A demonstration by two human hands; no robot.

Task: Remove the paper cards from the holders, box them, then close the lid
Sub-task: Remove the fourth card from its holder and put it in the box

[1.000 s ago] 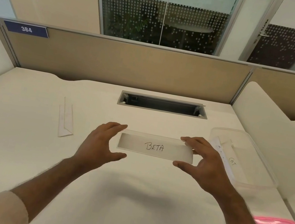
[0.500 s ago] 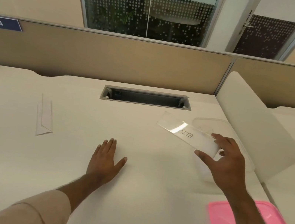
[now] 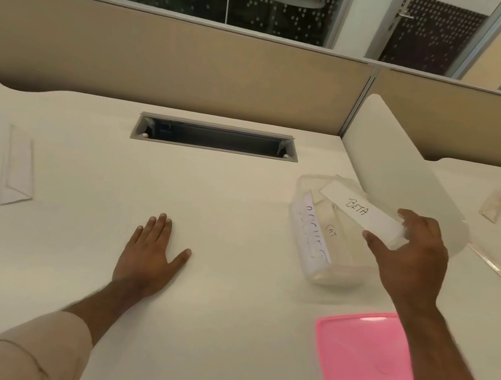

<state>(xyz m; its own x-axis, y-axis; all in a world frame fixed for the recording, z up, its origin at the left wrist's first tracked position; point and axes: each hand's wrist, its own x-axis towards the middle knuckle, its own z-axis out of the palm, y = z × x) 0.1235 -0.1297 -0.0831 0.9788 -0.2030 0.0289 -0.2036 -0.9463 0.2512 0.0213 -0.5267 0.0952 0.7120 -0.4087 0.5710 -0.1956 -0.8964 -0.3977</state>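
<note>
My right hand [image 3: 409, 263] grips one end of a white card marked BETA [image 3: 357, 209], holding it over the clear plastic box [image 3: 331, 274] at the right of the desk. Whether a clear holder is still around the card I cannot tell. Inside the box lie a card marked CAT [image 3: 331, 230] and another handwritten card [image 3: 310, 233] leaning on the left wall. My left hand [image 3: 150, 256] rests flat on the desk, fingers spread, holding nothing. The pink lid [image 3: 368, 372] lies near the front right edge. A clear holder [image 3: 17, 167] lies at the far left.
A cable slot [image 3: 215, 137] is cut into the desk at the back. A white side divider [image 3: 410, 180] stands right behind the box. On the neighbouring desk lie two more clear holders [image 3: 493, 205] [image 3: 495, 264]. A beige partition [image 3: 164, 62] closes the back.
My left hand let go of the BETA card and settled flat on the desk. My right hand carried the card to the right, over the clear box.
</note>
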